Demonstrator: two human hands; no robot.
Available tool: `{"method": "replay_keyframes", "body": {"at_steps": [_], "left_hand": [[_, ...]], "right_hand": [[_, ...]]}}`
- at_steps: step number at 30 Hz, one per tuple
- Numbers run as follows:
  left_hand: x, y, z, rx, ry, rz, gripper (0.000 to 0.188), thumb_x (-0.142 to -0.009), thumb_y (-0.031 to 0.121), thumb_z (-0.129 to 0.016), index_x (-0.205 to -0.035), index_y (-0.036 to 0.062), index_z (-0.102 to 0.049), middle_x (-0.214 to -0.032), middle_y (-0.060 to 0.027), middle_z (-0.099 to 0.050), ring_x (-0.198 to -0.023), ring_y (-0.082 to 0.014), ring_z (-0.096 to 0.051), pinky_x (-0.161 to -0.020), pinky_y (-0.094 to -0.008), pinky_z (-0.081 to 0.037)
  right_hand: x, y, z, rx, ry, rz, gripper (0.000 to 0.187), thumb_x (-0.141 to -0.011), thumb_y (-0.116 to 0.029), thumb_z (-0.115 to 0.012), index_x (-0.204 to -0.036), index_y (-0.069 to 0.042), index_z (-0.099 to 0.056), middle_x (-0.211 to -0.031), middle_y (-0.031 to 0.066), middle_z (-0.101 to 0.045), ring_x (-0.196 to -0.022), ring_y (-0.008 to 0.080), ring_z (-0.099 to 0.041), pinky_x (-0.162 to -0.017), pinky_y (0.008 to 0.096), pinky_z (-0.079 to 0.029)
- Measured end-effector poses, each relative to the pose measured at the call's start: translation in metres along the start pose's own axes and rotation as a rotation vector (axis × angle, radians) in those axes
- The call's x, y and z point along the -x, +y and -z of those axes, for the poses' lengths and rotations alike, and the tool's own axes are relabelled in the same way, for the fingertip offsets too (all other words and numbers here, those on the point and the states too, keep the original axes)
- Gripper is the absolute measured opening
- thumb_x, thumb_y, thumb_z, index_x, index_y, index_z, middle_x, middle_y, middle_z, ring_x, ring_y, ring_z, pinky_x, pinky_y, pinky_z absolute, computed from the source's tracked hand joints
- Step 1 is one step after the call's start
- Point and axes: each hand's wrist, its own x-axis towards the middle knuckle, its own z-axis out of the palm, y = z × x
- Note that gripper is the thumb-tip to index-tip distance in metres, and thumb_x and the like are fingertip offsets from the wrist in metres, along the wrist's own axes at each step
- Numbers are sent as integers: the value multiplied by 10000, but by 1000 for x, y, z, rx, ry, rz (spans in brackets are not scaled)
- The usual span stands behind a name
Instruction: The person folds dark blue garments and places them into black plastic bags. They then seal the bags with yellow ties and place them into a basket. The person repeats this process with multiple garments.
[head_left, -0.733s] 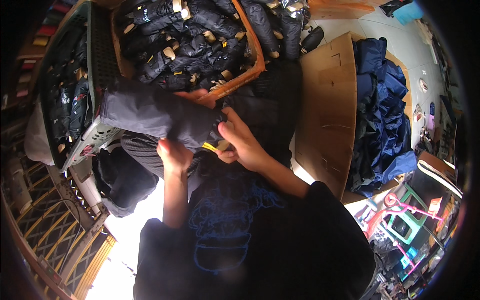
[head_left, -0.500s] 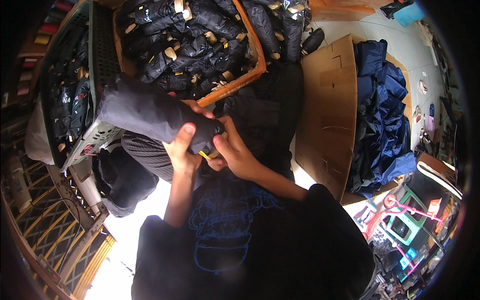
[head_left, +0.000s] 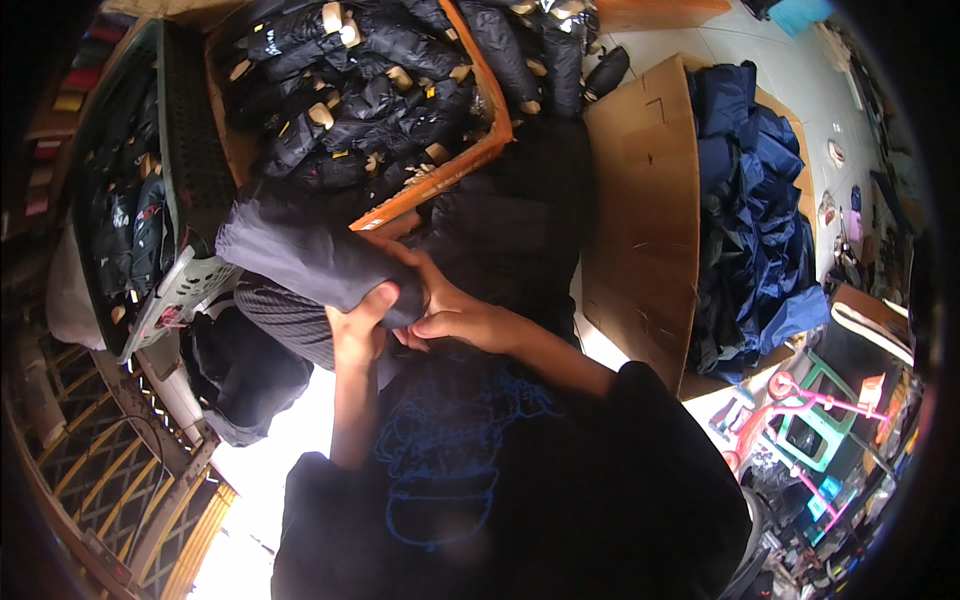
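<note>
A black rolled fabric bundle (head_left: 315,255), which looks like a folded-up umbrella, lies slantwise across both hands above my lap. My left hand (head_left: 358,322) is closed round its near side, the thumb pressed on top of the cloth. My right hand (head_left: 445,308) grips the near right end, with its fingers behind the bundle and its thumb towards my left hand. That end is covered by the hands. Just beyond stands an orange-rimmed box (head_left: 435,183) filled with several black rolled umbrellas (head_left: 350,110) with beige ends.
A dark green perforated basket (head_left: 185,130) with more black rolls stands at the left. A cardboard box (head_left: 640,220) holding crumpled navy fabric (head_left: 755,200) is on the right. Black cloth (head_left: 245,365) lies at the lower left. A pink scooter (head_left: 775,410) stands by a green stool (head_left: 825,420).
The bundle has tipped slightly, its far end lower and further right. My right hand has turned about the near end, and the yellow strip seen there is now hidden. The view has shifted slightly.
</note>
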Motion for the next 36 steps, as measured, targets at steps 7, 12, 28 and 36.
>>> {"method": "replay_keyframes", "body": {"at_steps": [7, 12, 28, 36], "left_hand": [[8, -10, 32, -81, -33, 128, 615, -653, 132, -783, -1174, -37, -502, -1105, -144, -585, -1005, -250, -606, -951, -367, -431], [11, -37, 19, -403, -96, 268, 823, -693, 83, -839, -1349, -12, -351, -1218, -102, -537, -1140, -198, -517, -995, -348, -402], [-19, -75, 19, -542, -181, 183, 296, -959, 91, -544, -1239, -2, -557, -1202, -121, -607, -1124, -200, -575, -929, -306, -451], [4, -75, 30, -486, -76, 228, 257, -970, 88, -534, -1204, -11, -568, -1137, -120, -639, -1052, -174, -607, -907, -283, -460]], "right_hand": [[26, -14, 72, 1023, 850, 346, 94, -874, -90, -615, -941, -28, -639, -883, 91, -584, -816, 178, -599, -673, 290, -485], [44, -39, 69, 385, 379, 13, 351, -948, -226, -579, -1212, 4, -553, -1140, 108, -592, -999, 179, -591, -800, 293, -502], [-27, -123, 199, 1233, 1149, 573, 585, -801, -171, -733, -1307, -31, -478, -1238, 232, -562, -1113, 352, -574, -954, 378, -439], [-63, -122, 239, 1572, 1265, 430, 585, -788, -173, -741, -1319, -96, -509, -1182, 211, -443, -1040, 411, -500, -901, 462, -449]]}}
